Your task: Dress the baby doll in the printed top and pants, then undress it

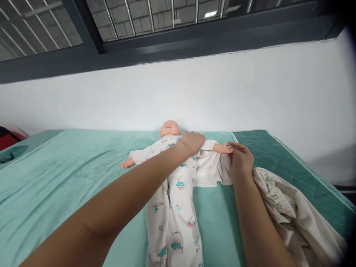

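A baby doll (170,128) lies on its back, head toward the wall and both arms stretched out sideways. It wears a white long-sleeved shirt (143,152), and a white printed baby garment (178,207) with long legs covers its front. My left hand (194,142) reaches across the doll, fingers closed on the shirt sleeve near the shoulder. At the end of that sleeve, my right hand (241,158) has its fingertips around the doll's hand (226,148). Below this arm an open white shirt panel (211,172) lies spread on the bed. My left forearm hides part of the doll's torso.
A light green sheet (83,178) covers the bed, with a darker green quilted pad (280,163) at right. A crumpled off-white cloth (294,211) lies beside my right forearm. Behind is a white wall (125,100) below a barred window. Something red (9,139) sits far left.
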Demonstrator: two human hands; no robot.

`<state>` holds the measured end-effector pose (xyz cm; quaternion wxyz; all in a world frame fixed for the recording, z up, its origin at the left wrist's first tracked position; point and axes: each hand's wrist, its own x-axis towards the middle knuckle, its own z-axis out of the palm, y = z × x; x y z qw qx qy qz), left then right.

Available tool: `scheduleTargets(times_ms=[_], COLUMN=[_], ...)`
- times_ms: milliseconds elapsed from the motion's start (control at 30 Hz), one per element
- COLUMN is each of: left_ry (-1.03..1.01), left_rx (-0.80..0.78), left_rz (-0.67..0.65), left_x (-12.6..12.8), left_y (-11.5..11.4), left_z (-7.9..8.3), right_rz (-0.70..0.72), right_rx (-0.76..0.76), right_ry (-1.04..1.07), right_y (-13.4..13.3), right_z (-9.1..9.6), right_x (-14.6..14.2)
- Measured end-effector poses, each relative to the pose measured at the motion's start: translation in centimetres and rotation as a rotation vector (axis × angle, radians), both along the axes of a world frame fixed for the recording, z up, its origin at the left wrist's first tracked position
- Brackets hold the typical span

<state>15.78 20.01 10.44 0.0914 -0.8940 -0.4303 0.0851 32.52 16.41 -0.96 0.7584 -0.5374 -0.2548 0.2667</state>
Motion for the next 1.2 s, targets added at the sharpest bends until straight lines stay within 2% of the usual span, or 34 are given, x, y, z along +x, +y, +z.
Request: scheduleTargets(times_ms=[67,133,200,267,367,467,567,767,933,1067,1200], left_ry=[-0.036,-0.192,-0.466,-0.747,-1.137,-1.387,-1.451,-1.479,-1.473,-1.432,-1.310], left_rx=[-0.045,-0.081,-0.057,0.032,0.017,-0.116,-0.208,-0.378,-0.429,-0.377,-0.149], left_rz=[0.013,0.017,0.050,0.154,0.365,0.455,0.474,0.364,0.314,0.273,0.196], left_x=[-0.2,-1.4,-4.0,-7.4,-12.6,-15.9,-17.1,-17.0,-17.2,-17.0,-16.1], left_y=[-0.2,-0.5,-1.1,-1.9,-3.4,-4.5,-4.7,-4.3,-4.4,-4.5,-5.0], left_z=[0.6,1.6,2.2,1.8,-1.1,-4.5,-5.9,-5.6,-5.7,-5.5,-4.9], right_rz=[-0.176,-0.231,-0.057,0.217,0.572,0.740,0.774,0.808,0.839,0.853,0.856], right_rx=[0.078,0.134,0.149,0.113,0.017,-0.018,-0.027,-0.013,-0.028,-0.050,-0.043], right_ry=[-0.120,-0.294,-0.405,-0.447,-0.447,-0.471,-0.484,-0.556,-0.598,-0.606,-0.628], right_y=[-0.5,-1.3,-2.3,-3.0,-3.7,-3.9,-4.0,-3.9,-3.8,-3.8,-4.0], right_z=[0.7,1.7,2.6,3.2,3.3,3.2,3.3,3.1,3.0,3.1,3.4], right_x=[-0.9,-2.8,-5.5,-8.2,-11.0,-11.7,-11.4,-10.9,-10.7,-10.6,-10.6])
